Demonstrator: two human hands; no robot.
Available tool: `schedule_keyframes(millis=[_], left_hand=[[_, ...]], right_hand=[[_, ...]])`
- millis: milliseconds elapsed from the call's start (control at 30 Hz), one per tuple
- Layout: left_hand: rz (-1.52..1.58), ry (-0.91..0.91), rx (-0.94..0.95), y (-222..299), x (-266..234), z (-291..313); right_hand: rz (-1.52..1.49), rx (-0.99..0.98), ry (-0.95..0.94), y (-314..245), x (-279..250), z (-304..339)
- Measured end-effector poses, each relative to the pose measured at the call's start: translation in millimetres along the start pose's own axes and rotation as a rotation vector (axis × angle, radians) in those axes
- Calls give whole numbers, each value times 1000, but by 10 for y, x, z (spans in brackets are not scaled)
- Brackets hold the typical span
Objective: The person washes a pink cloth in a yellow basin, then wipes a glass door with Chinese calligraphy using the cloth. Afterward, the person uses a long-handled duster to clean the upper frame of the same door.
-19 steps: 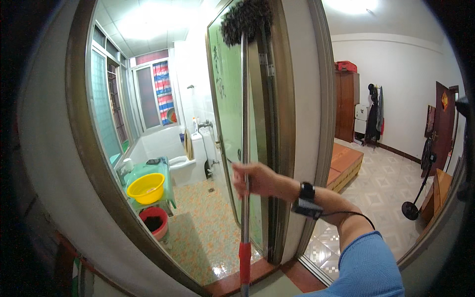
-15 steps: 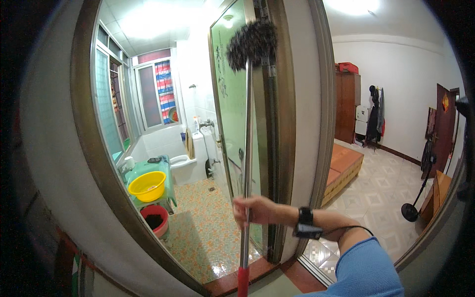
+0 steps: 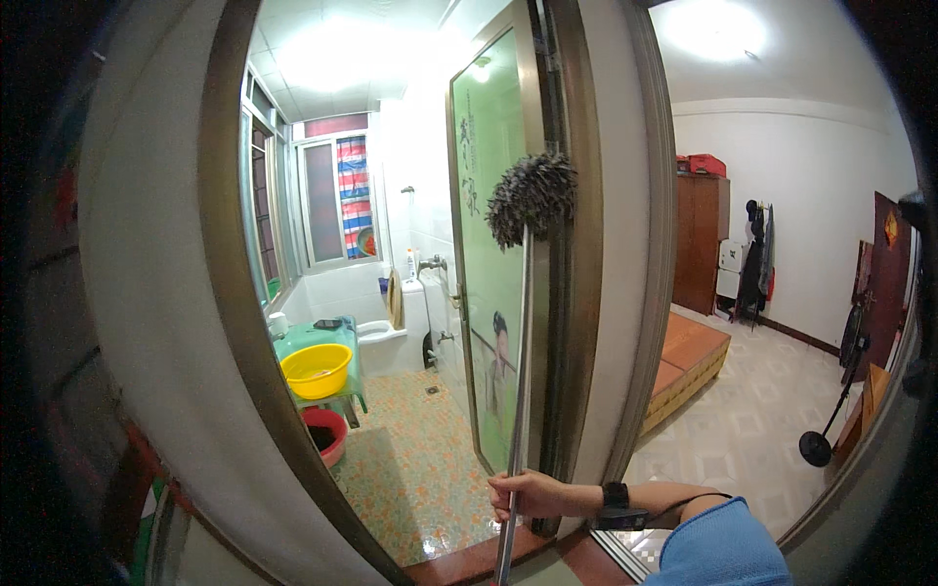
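My right hand (image 3: 531,495) is wrapped round the metal pole of a long-handled duster (image 3: 523,361), low in the doorway. The pole rises almost upright from the bottom edge. At its top is a fluffy grey-black duster head (image 3: 532,199), against the brown door frame (image 3: 576,322) and the edge of the green glass door (image 3: 489,244); whether it touches them I cannot tell. A dark strap with a small device (image 3: 625,508) circles my right wrist, and a blue sleeve covers the upper arm. My left hand is out of view.
Through the doorway, a yellow basin (image 3: 319,371) sits on a green-covered table, near a red bucket (image 3: 325,435) on the mosaic floor. A raised sill (image 3: 459,562) crosses the doorway. A low wooden bed (image 3: 689,366) and a stand with a round black base (image 3: 815,448) are at right.
The duster head has come down along the door frame, and my right hand has lowered with the pole. The whole view has shifted slightly too.
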State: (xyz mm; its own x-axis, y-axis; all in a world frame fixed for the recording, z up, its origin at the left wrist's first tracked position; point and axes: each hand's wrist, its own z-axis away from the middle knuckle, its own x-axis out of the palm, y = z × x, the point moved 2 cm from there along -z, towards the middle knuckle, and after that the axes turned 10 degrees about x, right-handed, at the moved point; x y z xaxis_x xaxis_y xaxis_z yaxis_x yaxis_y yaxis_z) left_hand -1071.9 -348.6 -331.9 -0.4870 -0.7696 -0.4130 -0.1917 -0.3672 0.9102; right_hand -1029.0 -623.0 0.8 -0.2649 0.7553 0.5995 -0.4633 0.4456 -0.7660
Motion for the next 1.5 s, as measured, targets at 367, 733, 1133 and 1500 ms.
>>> schedule_keyframes(millis=[367,733,1133,1500], left_hand=[[-4,-51,-117,-929,223,709],[112,-14,64,-87,239,44],[-2,-220,-180,-468,432,462],[188,-240,-252,-1802,839,966]], right_hand=[[55,-103,46,-209,372,463],[365,-607,-43,-2646,806,1099],[239,-457,-36,-1788,141,980],[123,-380,26,-889,-135,765]])
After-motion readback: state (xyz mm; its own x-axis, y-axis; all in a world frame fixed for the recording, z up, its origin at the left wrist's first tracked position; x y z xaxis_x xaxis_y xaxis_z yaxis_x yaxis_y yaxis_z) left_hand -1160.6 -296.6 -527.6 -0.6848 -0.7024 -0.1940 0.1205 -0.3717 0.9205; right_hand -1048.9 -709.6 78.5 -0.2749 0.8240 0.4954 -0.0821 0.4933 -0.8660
